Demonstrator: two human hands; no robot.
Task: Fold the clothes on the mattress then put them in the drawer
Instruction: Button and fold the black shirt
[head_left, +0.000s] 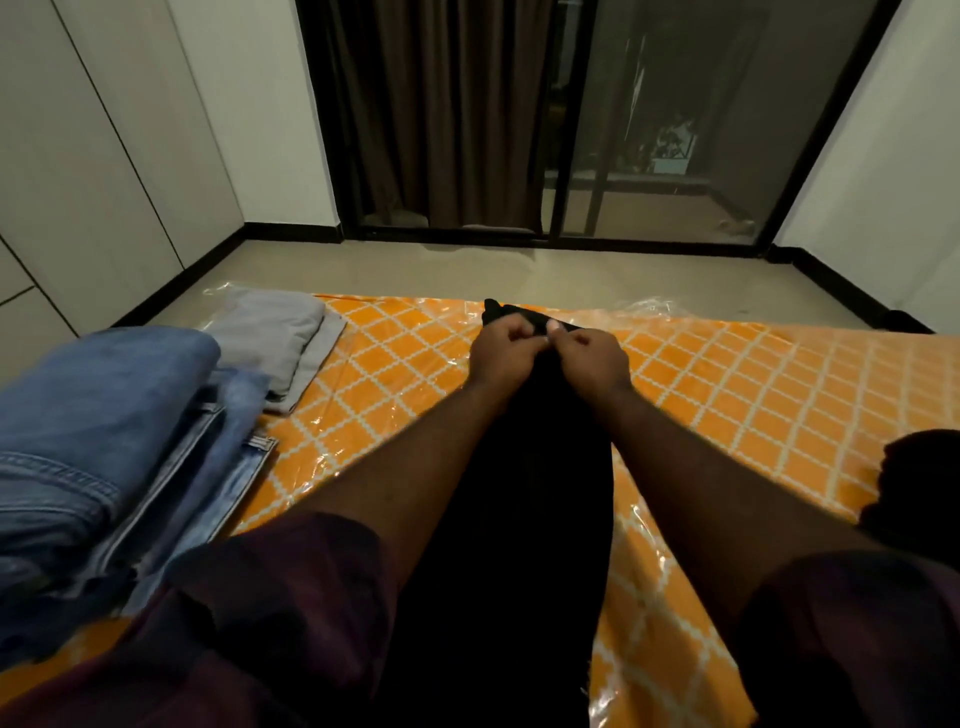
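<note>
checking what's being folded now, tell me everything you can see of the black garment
The black garment is a long, narrow stretch of dark matte cloth running straight ahead over the orange patterned mattress. The left hand and right hand pinch its far end; a bit sticks out beyond them. Seams and type are too dark to tell.

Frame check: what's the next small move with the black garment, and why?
Probably bring the pinched far end back toward the body, halving it: left hand and right hand both pinch the black garment, which lies stretched lengthwise on the mattress.
</note>
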